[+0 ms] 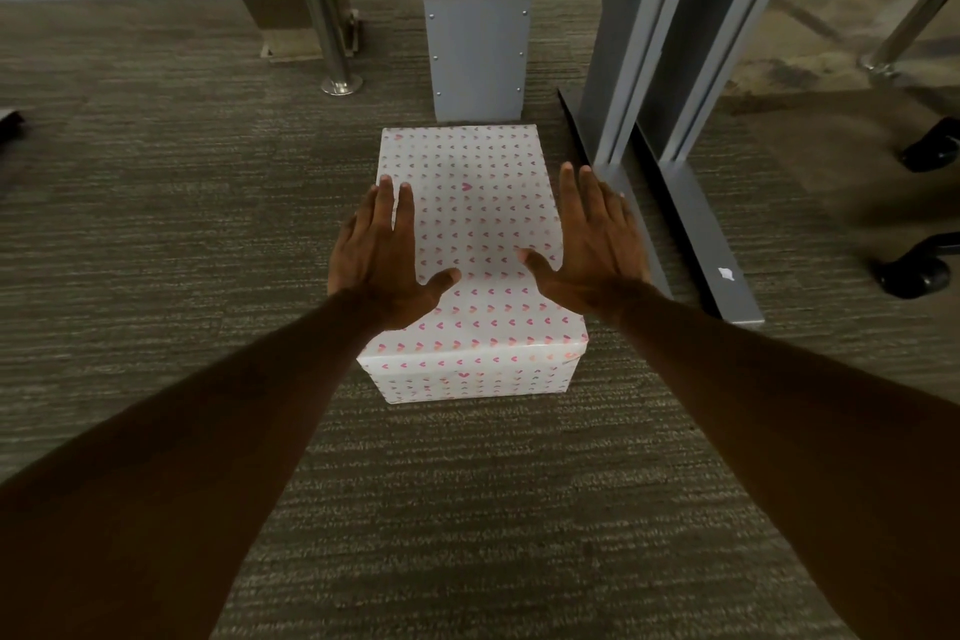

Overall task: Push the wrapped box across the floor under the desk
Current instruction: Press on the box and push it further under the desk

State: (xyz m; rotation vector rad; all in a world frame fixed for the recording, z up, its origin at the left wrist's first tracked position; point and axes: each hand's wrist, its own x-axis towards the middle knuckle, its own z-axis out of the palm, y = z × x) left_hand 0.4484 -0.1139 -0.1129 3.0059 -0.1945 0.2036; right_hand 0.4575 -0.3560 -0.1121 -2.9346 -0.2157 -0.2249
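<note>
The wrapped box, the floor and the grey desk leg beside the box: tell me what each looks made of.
White heart-printed wrapped box: matte paper, creased and folded at the near edge; the contents are hidden. Grey-brown striped floor: low-pile carpet, judging by its ribbed weave. Grey upright desk leg: probably painted metal, smooth with crisp edges.

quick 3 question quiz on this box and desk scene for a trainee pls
1. True or false: both hands are open and flat over the wrapped box.
2. What stands just beyond the box's far end? A) grey panel B) chair castor C) bin
3. Fill in: the paper is printed with small ___.

Key:
1. True: left hand and right hand have their fingers spread, gripping nothing.
2. A, the grey panel.
3. Hearts.
</note>
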